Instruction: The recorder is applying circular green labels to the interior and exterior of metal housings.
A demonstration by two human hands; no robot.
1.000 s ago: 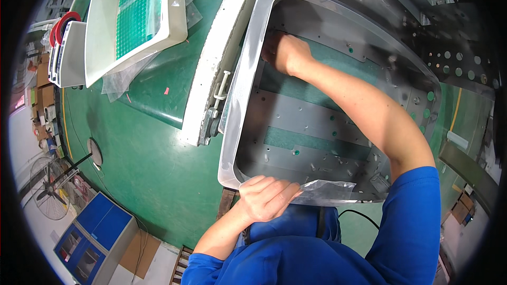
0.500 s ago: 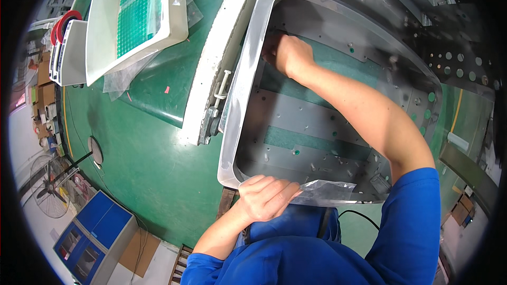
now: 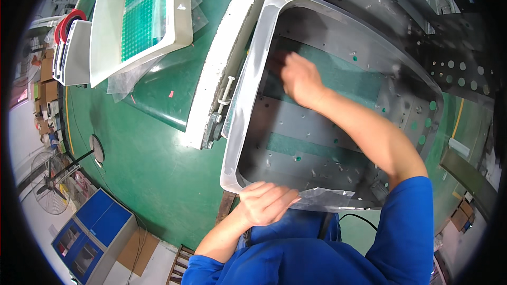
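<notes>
A large grey metal housing [image 3: 257,74] with deep walls and a rounded rim stands open in front of me. My right hand [image 3: 302,79] reaches inside it toward the far left corner; its fingers are smeared by motion and shadow, so any small thing in them cannot be made out. At the near left corner of the rim, my left hand [image 3: 268,202] is closed with its thumb side toward a clear plastic bag [image 3: 326,198], which sticks out to the right along the near edge. Slots and round holes in the housing's bottom let the green floor show through.
Left of the housing runs a white-edged bench [image 3: 214,68] with a metal clamp [image 3: 214,131]. On its green top sits a cream bin [image 3: 182,26] holding green sheets. A fan [image 3: 48,183] and blue cabinet [image 3: 103,219] stand lower left. Perforated dark metal [image 3: 459,68] lies right.
My right hand has drawn back slightly from the far left wall, toward me and to the right. My left hand keeps its place on the bag. The whole view has shifted a little.
</notes>
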